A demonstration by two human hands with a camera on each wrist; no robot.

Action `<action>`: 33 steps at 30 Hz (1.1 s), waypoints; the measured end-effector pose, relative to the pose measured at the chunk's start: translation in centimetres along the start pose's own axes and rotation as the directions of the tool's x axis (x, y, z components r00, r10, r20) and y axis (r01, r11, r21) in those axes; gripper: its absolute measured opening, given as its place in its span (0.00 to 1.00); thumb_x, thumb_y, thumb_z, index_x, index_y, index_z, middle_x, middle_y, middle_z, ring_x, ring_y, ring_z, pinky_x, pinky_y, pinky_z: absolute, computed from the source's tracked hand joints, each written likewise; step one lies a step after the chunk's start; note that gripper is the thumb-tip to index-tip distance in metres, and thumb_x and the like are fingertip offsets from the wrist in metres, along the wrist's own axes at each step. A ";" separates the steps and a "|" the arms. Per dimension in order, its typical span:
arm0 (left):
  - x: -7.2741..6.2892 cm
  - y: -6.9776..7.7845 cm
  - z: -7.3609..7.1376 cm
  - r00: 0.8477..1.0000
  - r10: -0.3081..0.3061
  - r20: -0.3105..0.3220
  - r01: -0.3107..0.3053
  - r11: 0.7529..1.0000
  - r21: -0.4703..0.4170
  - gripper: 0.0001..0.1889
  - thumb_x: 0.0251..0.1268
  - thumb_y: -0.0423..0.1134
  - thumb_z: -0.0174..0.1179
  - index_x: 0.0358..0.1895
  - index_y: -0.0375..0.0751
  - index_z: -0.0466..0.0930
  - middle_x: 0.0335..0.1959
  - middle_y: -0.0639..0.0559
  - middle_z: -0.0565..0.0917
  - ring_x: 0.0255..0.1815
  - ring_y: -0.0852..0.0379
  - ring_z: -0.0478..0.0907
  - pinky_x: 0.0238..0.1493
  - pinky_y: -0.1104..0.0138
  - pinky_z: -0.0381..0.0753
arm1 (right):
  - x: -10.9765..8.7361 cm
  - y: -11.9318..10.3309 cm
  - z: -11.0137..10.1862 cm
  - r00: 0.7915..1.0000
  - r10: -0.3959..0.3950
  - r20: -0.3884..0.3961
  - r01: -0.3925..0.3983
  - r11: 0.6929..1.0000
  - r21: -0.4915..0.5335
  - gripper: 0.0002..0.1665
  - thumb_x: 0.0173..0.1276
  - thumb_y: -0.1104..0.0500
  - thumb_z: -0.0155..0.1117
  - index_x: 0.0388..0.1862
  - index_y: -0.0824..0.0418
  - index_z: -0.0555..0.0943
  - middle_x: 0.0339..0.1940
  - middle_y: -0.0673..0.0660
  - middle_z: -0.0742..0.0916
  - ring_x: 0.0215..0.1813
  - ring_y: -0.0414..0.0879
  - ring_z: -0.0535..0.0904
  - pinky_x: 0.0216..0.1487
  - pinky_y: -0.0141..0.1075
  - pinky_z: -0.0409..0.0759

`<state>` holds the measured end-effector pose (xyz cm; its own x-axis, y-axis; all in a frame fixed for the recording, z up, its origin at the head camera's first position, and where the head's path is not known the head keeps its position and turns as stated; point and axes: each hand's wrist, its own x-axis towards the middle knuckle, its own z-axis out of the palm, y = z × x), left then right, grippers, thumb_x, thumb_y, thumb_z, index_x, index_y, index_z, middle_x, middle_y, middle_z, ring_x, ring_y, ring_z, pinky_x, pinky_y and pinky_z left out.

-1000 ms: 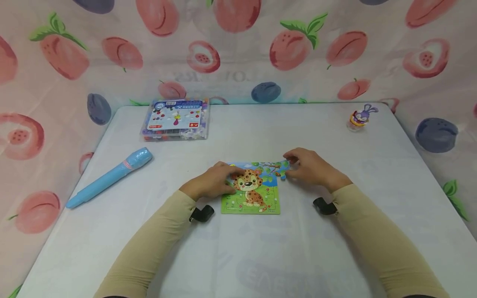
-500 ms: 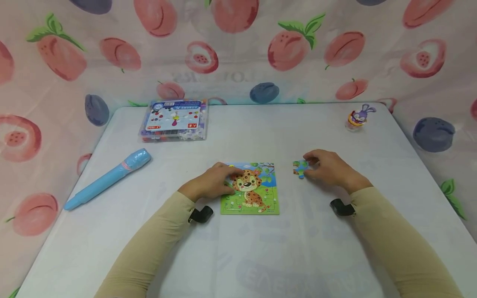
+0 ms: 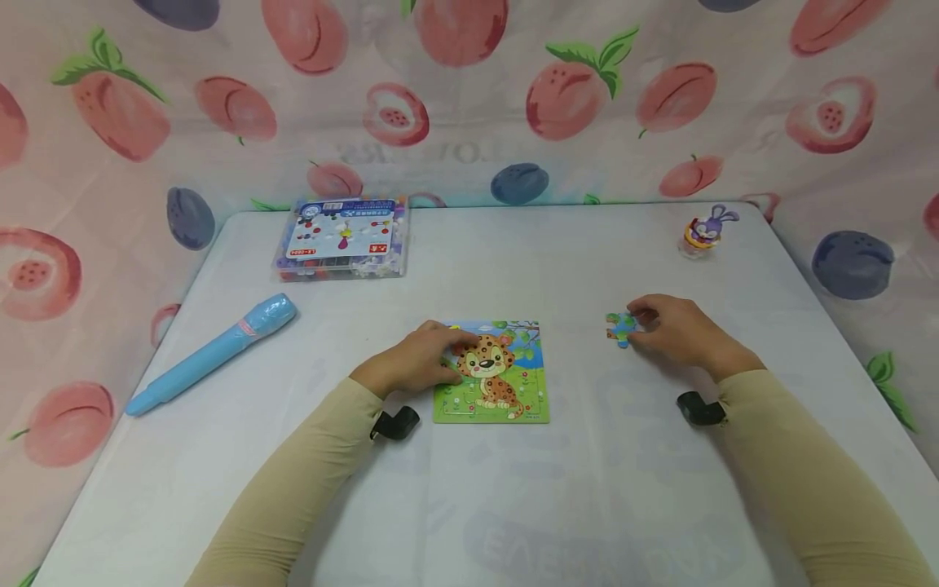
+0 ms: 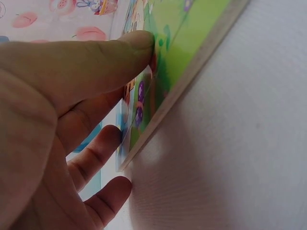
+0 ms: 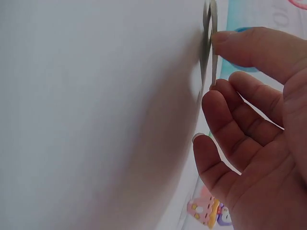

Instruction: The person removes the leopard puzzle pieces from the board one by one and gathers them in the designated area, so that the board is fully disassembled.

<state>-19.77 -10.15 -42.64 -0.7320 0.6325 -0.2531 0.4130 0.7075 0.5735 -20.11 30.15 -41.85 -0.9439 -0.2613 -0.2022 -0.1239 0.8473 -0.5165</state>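
right hand [image 3: 678,330] pinches a piece [image 3: 621,329], left hand [image 3: 421,359] rests on the puzzle [image 3: 502,379]

behind everything hangs a pale pink cloth [image 3: 455,98] printed with peaches and plums. in front of it stretches the white table [image 3: 469,505]. two tan sleeves, left [image 3: 293,481] and right [image 3: 814,465], reach in from seven and five o'clock.

clock places from here on are read from the puzzle, with twelve at the cloth. a long blue tube [image 3: 211,355] lies at nine o'clock, slanting, well apart. a clear box [image 3: 342,238] with a printed label sits at ten, near the table's far edge. the puzzle itself lies flat near the table's middle, showing a spotted cub on green.

the left hand comes over the puzzle's nine o'clock side, its fingers spread, thumb and forefinger touching the face. the right hand is at three o'clock, apart from the puzzle, thumb and forefinger pinching the piece, the other fingers loosely bent. a purple rabbit toy [image 3: 707,232] stands at two, far back.

smallest, the piece sits between two and three o'clock, apart from the puzzle, gripped by its right edge; whether it touches the table i cannot tell.
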 end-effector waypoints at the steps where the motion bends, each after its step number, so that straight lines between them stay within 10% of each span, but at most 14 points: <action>1: 0.0 0.0 0.0 1.000 0.000 0.000 0.000 1.000 -0.001 0.32 0.65 0.39 0.68 0.72 0.47 0.71 0.62 0.49 0.76 0.67 0.46 0.64 0.66 0.50 0.67 | 0.0 0.1 -0.1 1.000 0.002 0.000 -0.002 1.000 -0.003 0.30 0.67 0.58 0.67 0.63 0.71 0.74 0.57 0.67 0.81 0.58 0.60 0.74 0.61 0.57 0.71; 33: -0.1 0.3 0.0 1.000 -0.016 0.002 0.016 1.000 0.000 0.32 0.66 0.39 0.68 0.73 0.47 0.70 0.65 0.48 0.75 0.68 0.45 0.63 0.67 0.49 0.66 | 0.2 0.5 -0.3 1.000 0.004 0.021 -0.003 1.000 -0.007 0.38 0.63 0.51 0.74 0.64 0.72 0.73 0.59 0.69 0.80 0.59 0.62 0.73 0.63 0.59 0.69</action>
<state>-19.58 -10.00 -42.48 -0.7375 0.6218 -0.2636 0.4015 0.7175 0.5692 -20.44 30.65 -41.91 -0.9376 -0.2679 -0.2216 -0.1227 0.8514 -0.5100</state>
